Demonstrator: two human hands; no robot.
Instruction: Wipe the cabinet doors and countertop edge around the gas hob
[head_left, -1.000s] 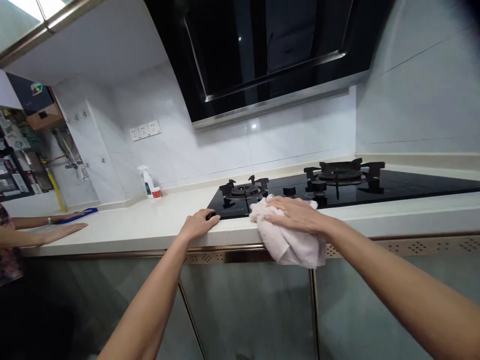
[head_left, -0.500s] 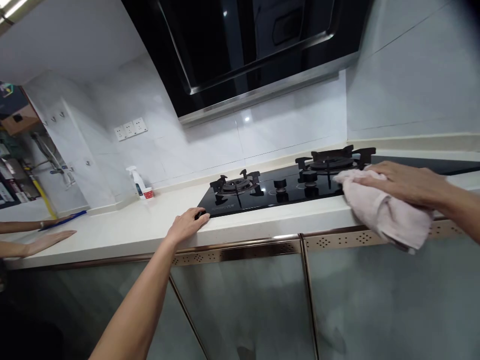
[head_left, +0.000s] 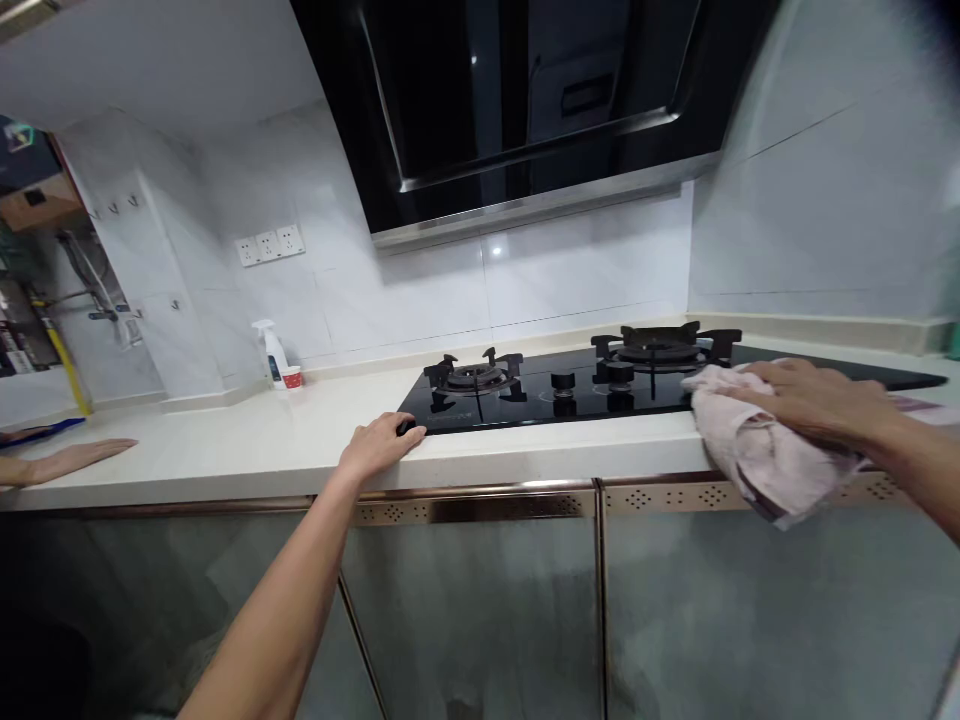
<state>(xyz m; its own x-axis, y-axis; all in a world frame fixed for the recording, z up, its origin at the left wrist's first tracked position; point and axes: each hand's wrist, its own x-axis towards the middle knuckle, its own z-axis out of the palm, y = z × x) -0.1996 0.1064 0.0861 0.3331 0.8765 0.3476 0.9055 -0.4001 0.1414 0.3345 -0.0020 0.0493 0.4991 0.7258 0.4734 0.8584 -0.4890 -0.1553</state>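
On the right, my right hand (head_left: 814, 400) grips a pale pinkish cloth (head_left: 765, 440) against the counter at the front edge of the black gas cooktop (head_left: 517, 415). Part of the cloth hangs over the counter edge. My left hand (head_left: 379, 443) leans on the counter (head_left: 322, 420) at the cooktop's front left corner, thumb and forefinger apart with something black showing between them. Whether that is the cooktop corner or a separate piece I cannot tell. The cooktop has a left burner (head_left: 474, 378), a right burner (head_left: 664, 347) and two black knobs (head_left: 562, 382) between them.
A black range hood (head_left: 540, 130) hangs above the cooktop. A white spray bottle (head_left: 271, 352) and a red-and-white cup (head_left: 292, 377) stand by the back wall. At the far left another person's hand (head_left: 82, 460) lies on the counter, near a blue item (head_left: 45, 432).
The view has shifted slightly to the right. My right hand and the cloth sit a little lower in view. My left hand stays by the cooktop corner; the other person's hands appear farther left.
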